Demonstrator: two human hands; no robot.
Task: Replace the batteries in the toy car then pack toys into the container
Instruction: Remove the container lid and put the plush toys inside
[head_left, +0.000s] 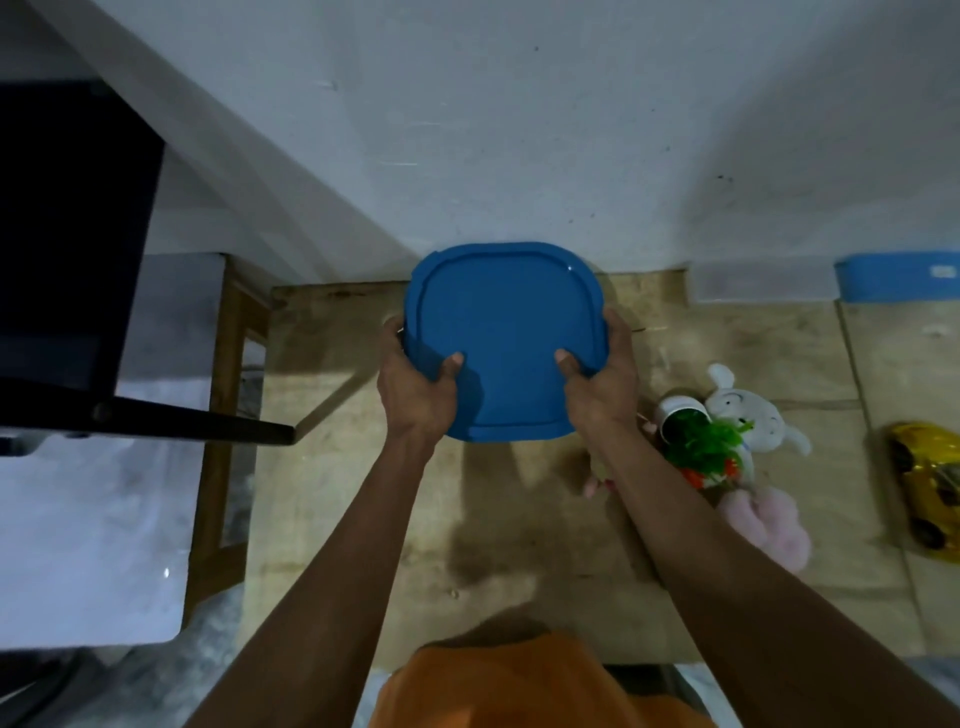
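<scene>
A blue square container (506, 317) with its lid on is held above the wooden table (395, 519), close to the wall. My left hand (415, 387) grips its left side, thumb on the lid. My right hand (602, 379) grips its right side, thumb likewise on top. A yellow toy car (927, 486) lies at the far right of the table. A white plush rabbit (748, 410), a small toy pot with a green plant (698, 441) lying on its side, and a pink plush toy (774, 522) sit to the right of my right forearm.
A second container with a clear body (758, 283) and blue lid (893, 275) lies by the wall at the back right. A dark chair (78, 260) stands at the left, its edge reaching over the table corner. A white wall rises behind the table.
</scene>
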